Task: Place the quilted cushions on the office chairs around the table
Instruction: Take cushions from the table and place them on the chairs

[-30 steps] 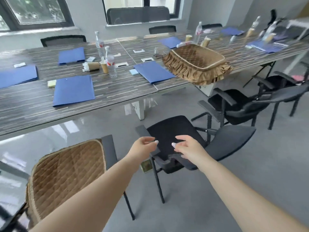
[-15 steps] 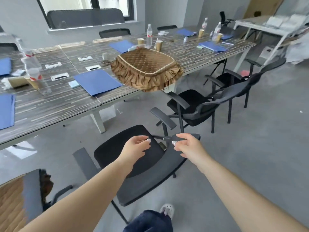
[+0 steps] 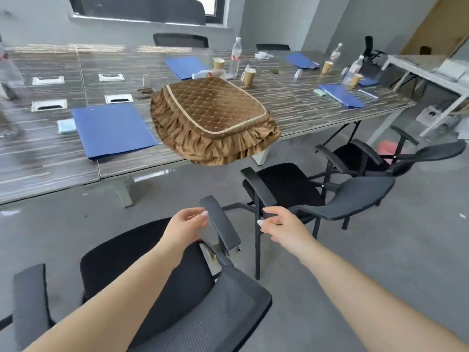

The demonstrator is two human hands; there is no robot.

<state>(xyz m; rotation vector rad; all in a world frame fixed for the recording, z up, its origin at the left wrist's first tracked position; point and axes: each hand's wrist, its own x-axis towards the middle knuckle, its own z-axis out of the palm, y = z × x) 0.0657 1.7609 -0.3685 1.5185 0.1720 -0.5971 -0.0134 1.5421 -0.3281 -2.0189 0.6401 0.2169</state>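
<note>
A stack of brown quilted cushions (image 3: 213,118) with ruffled skirts lies on the striped table (image 3: 291,102), hanging over its near edge. Below me stands a bare black office chair (image 3: 152,262). My left hand (image 3: 186,226) hovers over its seat beside the right armrest, fingers loosely curled, holding nothing. My right hand (image 3: 279,224) reaches forward, empty, toward a second bare black chair (image 3: 286,186) just beyond it. A third black chair (image 3: 368,158) stands further right.
Blue folders (image 3: 111,129), water bottles (image 3: 235,57), paper cups (image 3: 248,76) and cable ports sit on the table. More chairs stand on the far side. A white desk (image 3: 426,72) fills the right corner. Grey floor opens to the right.
My view has swung right and closer to the table. The cushioned chair at the left has left the view. Both hands moved forward over the nearest chair's armrest toward the second chair.
</note>
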